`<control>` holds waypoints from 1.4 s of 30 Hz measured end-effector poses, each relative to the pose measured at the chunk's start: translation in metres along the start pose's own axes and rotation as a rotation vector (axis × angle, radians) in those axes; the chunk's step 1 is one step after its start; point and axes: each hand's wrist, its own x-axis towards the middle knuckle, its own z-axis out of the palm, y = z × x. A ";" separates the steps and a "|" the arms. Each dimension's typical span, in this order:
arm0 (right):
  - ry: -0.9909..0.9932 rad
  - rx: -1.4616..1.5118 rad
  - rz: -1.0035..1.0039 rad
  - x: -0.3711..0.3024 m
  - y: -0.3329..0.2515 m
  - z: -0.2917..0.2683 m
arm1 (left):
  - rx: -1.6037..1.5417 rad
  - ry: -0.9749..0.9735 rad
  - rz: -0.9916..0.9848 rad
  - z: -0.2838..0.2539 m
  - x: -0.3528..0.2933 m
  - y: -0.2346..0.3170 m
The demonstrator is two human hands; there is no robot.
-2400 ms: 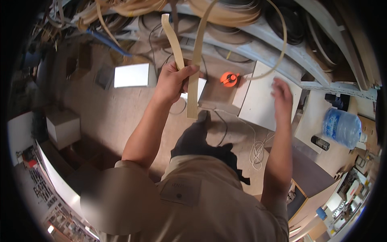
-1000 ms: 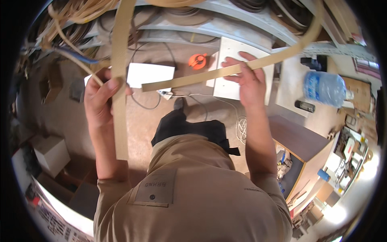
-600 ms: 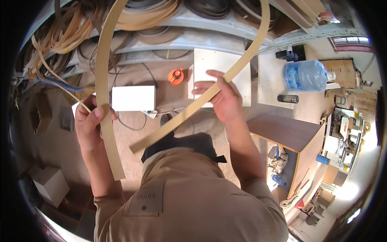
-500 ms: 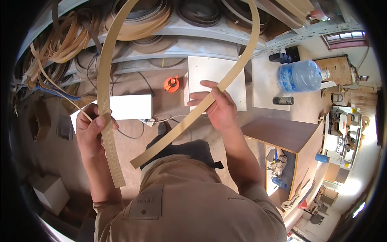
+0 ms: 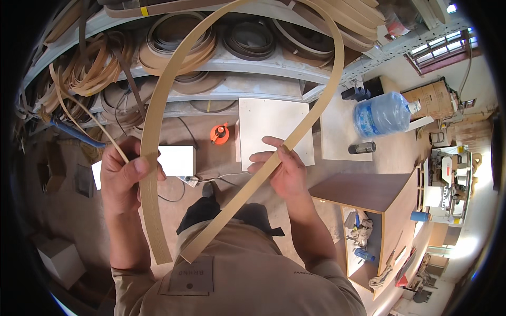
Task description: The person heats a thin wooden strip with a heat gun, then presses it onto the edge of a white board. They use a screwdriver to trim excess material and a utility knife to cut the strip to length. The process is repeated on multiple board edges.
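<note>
A long tan strip of edge banding (image 5: 237,203) arches overhead in a tall loop, and its two cut ends hang close together before my chest. My left hand (image 5: 124,176) is closed on the loop's left side, thumb over its face. From that same hand a thinner pale strip (image 5: 112,138) runs up toward the shelf; whether it is gripped too is hidden. On the other side, my right hand (image 5: 289,179) pinches the banding between thumb and fingers, with other fingers stretched out behind it.
Metal shelves (image 5: 284,67) ahead hold several coils of banding (image 5: 250,42). White panels (image 5: 274,129), an orange bottle-like container (image 5: 220,134) and a white box (image 5: 176,160) are on the floor. To the right stand a large water bottle (image 5: 380,116) and a brown cabinet (image 5: 363,192).
The view has tilted up, showing more of the loop and shelves. The banding's two ends have come closer together and sit lower; both hands keep their hold.
</note>
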 end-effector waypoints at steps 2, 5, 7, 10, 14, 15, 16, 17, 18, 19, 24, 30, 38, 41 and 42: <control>-0.009 0.002 -0.002 -0.002 -0.002 0.001 | 0.011 0.002 -0.002 0.008 0.000 0.004; -0.023 0.015 -0.006 -0.008 -0.004 0.001 | 0.017 -0.006 0.021 0.020 0.000 0.010; -0.021 0.018 -0.015 -0.012 -0.004 0.004 | 0.015 -0.013 0.028 0.026 0.001 0.016; -0.037 0.011 -0.023 -0.020 -0.006 0.009 | 0.070 0.025 -0.036 0.038 0.007 0.040; -0.099 0.040 -0.035 -0.030 -0.005 0.018 | 0.059 0.043 0.066 0.047 0.012 0.056; -0.111 0.043 -0.039 -0.032 -0.003 0.019 | 0.038 0.040 0.068 0.047 0.014 0.059; -0.104 0.039 -0.030 -0.035 -0.002 0.021 | 0.016 0.037 0.070 0.046 0.015 0.062; -0.100 0.037 -0.026 -0.038 -0.002 0.022 | -0.002 0.031 0.075 0.048 0.018 0.065; -0.096 0.035 -0.021 -0.041 -0.002 0.023 | -0.002 0.050 0.093 0.048 0.021 0.066; -0.118 0.050 -0.023 -0.044 -0.002 0.025 | 0.000 0.033 0.129 0.047 0.023 0.069; -0.182 0.044 -0.049 -0.058 0.002 0.039 | 0.051 -0.042 0.302 0.045 0.032 0.087; 0.113 -0.476 -0.146 -0.043 0.002 0.009 | 0.309 -0.053 0.376 0.083 0.042 0.103; 0.431 -0.393 -0.733 -0.100 -0.075 -0.044 | 0.507 -0.302 0.239 0.099 0.086 0.111; 0.561 -0.674 -0.603 -0.137 -0.093 -0.052 | 0.480 -0.518 0.204 0.129 0.114 0.091; 0.578 -0.662 -0.597 -0.142 -0.095 -0.039 | 0.507 -0.549 0.195 0.145 0.117 0.082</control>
